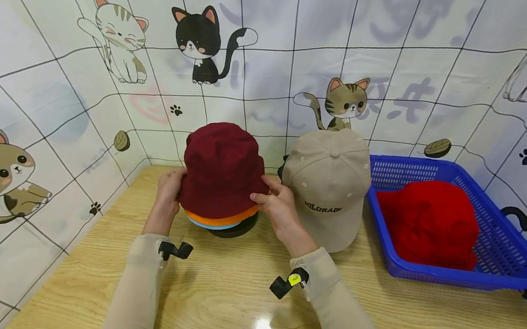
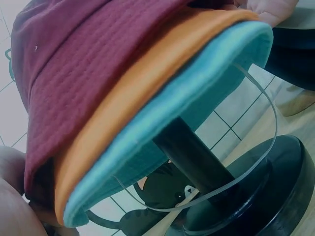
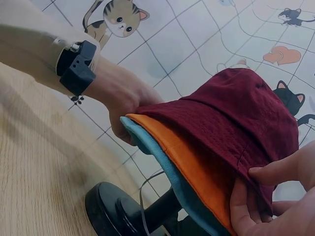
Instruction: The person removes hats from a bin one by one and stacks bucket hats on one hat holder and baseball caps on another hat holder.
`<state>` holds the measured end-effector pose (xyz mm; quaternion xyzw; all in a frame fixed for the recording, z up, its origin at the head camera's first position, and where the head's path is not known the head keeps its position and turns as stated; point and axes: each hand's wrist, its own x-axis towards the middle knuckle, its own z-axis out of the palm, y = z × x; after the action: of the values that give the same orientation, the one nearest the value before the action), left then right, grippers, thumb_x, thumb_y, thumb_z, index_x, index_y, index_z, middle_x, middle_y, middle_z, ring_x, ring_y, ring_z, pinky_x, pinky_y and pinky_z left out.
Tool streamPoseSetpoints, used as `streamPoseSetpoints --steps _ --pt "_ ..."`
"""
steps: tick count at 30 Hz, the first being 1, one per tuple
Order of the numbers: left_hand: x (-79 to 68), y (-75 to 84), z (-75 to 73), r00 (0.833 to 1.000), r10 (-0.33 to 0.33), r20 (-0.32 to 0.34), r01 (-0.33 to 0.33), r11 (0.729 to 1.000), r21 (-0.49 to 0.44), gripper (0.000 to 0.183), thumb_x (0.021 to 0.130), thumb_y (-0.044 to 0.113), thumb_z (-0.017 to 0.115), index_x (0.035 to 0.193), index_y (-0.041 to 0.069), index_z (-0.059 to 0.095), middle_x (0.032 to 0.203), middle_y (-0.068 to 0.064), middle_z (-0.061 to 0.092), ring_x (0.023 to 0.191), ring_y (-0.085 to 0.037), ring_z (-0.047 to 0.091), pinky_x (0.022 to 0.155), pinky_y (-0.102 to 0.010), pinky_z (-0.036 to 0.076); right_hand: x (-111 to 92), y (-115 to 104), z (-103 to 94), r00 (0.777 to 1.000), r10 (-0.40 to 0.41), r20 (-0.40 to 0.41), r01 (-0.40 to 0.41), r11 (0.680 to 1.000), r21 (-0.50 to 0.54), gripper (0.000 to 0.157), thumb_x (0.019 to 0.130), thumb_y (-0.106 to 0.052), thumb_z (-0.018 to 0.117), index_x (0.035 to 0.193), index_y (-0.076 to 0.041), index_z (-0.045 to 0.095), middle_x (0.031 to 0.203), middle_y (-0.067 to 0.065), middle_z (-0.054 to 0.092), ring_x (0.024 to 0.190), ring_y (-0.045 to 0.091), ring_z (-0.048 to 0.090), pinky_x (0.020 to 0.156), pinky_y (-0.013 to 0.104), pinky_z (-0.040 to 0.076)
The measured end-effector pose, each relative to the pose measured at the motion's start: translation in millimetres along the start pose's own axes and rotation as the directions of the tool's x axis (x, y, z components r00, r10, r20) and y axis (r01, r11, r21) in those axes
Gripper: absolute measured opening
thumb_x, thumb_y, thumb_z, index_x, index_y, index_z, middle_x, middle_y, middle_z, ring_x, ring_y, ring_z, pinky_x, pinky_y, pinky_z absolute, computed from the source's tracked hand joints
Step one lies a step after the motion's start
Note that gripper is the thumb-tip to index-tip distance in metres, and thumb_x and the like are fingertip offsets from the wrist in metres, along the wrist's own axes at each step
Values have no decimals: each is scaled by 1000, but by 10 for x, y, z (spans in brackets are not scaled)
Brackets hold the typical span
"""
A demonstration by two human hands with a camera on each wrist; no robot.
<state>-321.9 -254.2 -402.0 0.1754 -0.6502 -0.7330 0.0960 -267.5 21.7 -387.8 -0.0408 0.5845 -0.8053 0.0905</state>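
Note:
A maroon bucket hat (image 1: 222, 171) sits on top of an orange bucket hat (image 3: 189, 169) and a light blue one (image 2: 142, 125), stacked on a black hat stand (image 2: 194, 157). My right hand (image 1: 283, 210) pinches the right side of the maroon brim, thumb outside and fingers beneath, as the right wrist view shows. At the opposite side, my left hand (image 1: 169, 187) grips the maroon brim; part of its fingers is hidden behind the hat. Below the brims hangs a thin cord loop (image 2: 273, 128).
Close to my right hand, a beige cap (image 1: 330, 175) lettered COLORADO rests on a largely hidden support. A blue basket (image 1: 387, 254) holding red cloth (image 1: 432, 221) stands farther right on the wooden table (image 1: 214, 296). A cat-patterned sheet (image 1: 271, 71) hangs behind.

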Motion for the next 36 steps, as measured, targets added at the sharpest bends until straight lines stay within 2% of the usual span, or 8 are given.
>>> streamPoseSetpoints --steps 3,9,16,23,29,36 --pt "4 -12 1 1000 5 -4 -5 1000 5 36 94 19 67 60 20 54 61 11 54 57 -5 54 57 -19 48 -5 14 3 1000 -6 2 6 1000 -21 74 93 8 64 159 -3 35 161 19 41 135 31 56 88 22 56" --pt "19 -28 20 1000 14 -8 -14 1000 0 37 94 16 63 58 20 55 61 11 54 57 -5 53 57 -20 47 5 40 11 999 -24 -23 21 995 -100 72 93 5 66 158 -4 37 155 20 49 127 31 61 87 23 56" --pt "41 -69 32 1000 12 -5 -12 1000 -9 37 94 13 62 59 20 53 59 11 53 56 -4 52 56 -20 46 8 80 20 999 -34 -21 30 987 -158 71 93 4 65 158 -1 37 151 22 53 130 33 61 96 29 57" --pt "53 -94 43 1000 7 -4 -7 1000 -11 40 93 13 62 56 21 50 57 12 50 54 -3 49 54 -19 45 11 99 28 998 -44 -33 38 982 -184 67 93 5 65 156 1 40 143 24 58 122 31 65 88 23 57" --pt "66 -121 53 999 -25 21 26 999 -43 41 94 12 62 55 19 53 56 10 53 53 -4 52 54 -20 47 19 115 33 998 -56 -32 48 977 -205 65 94 4 65 154 2 43 138 24 60 119 30 66 85 21 56" --pt "99 -149 58 998 -64 8 64 995 -81 31 92 11 65 62 18 59 61 9 57 57 -6 57 58 -21 51 19 121 36 998 -57 -28 50 976 -212 64 93 5 65 154 1 44 138 23 61 113 24 67 80 18 56"
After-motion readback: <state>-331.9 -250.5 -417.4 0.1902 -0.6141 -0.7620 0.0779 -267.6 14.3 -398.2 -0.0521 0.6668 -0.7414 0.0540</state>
